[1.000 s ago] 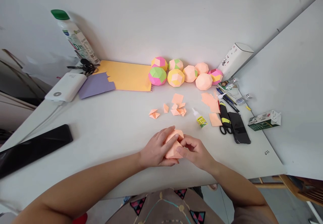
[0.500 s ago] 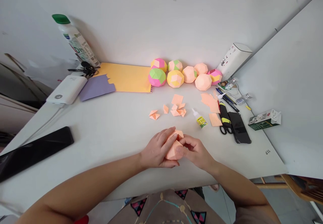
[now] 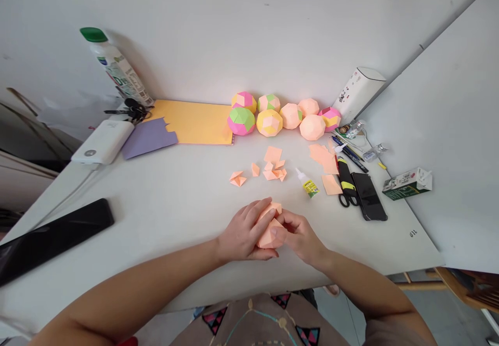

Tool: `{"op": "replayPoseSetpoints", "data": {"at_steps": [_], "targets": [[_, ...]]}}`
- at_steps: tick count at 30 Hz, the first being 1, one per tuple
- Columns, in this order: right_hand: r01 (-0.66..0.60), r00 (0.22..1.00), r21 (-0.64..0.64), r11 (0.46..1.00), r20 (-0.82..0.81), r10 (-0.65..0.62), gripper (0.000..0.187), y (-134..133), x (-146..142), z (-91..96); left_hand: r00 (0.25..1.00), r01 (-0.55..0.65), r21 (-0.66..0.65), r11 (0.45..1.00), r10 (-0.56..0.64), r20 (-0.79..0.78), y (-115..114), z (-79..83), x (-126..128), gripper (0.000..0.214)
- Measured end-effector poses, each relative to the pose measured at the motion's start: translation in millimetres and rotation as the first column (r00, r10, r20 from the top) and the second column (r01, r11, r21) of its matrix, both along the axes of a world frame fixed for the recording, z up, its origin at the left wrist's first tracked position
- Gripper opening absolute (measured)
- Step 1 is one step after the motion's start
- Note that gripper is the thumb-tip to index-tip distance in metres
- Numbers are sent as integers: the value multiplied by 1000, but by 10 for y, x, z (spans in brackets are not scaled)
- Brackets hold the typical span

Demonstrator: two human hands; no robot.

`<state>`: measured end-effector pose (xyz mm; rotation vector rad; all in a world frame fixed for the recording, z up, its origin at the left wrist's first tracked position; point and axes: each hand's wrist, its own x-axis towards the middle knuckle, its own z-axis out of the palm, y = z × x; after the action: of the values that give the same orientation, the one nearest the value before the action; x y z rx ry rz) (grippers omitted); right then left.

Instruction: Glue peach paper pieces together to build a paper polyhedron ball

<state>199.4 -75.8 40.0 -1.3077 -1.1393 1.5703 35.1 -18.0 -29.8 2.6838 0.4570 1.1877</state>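
A peach paper ball [image 3: 268,236] folded from many facets is held between both hands above the front part of the white table. My left hand [image 3: 246,231] wraps around its left side, with fingers lying over the top and the thumb below. On the other side, my right hand [image 3: 302,236] pinches the ball's edge near an opening; its fingertips are partly hidden inside. Beyond the hands lie small folded peach paper pieces [image 3: 275,172], one more folded piece [image 3: 237,178] to the left, and a glue bottle [image 3: 309,183] with a white nozzle.
Several finished paper balls [image 3: 270,122] line the wall. Yellow card [image 3: 195,122] and purple paper [image 3: 150,138] lie at left, near a white power bank [image 3: 103,142]. Scissors [image 3: 346,184], a phone [image 3: 368,196] and a drink carton [image 3: 407,184] are at right; a black device [image 3: 58,236] lies front left.
The view shifts very slightly. Both hands stay on the ball, and the opening beside my right fingertips looks narrower.
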Motion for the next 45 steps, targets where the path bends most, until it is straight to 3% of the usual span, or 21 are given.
{"op": "replayPoseSetpoints", "data": {"at_steps": [7, 10, 18, 25, 31, 40, 45], "targets": [[18, 1000, 34, 999, 7, -18, 31, -3, 4, -9, 1000, 31, -27, 999, -31, -1, -10, 7, 3, 94], [23, 999, 37, 999, -28, -22, 32, 6, 21, -11, 997, 74, -130, 989, -72, 19, -11, 22, -3, 95], [-24, 999, -30, 999, -44, 23, 38, 69, 118, 15, 983, 177, -461, 870, -135, 124, 44, 56, -54, 85], [-41, 991, -62, 997, -126, 33, 28, 83, 129, 11, 986, 154, -585, 796, -91, 136, 48, 43, -76, 81], [-6, 990, -49, 999, -144, -1, 30, 70, 111, -8, 987, 149, -631, 762, -75, 143, 57, 65, -79, 73], [51, 995, 63, 997, -84, -46, 24, 82, 125, -11, 986, 160, -596, 787, -98, 136, 70, 78, -69, 71], [33, 999, 101, 994, -33, -29, 27, 77, 127, -9, 991, 124, -516, 847, -76, 113, 42, 58, -67, 77]]}}
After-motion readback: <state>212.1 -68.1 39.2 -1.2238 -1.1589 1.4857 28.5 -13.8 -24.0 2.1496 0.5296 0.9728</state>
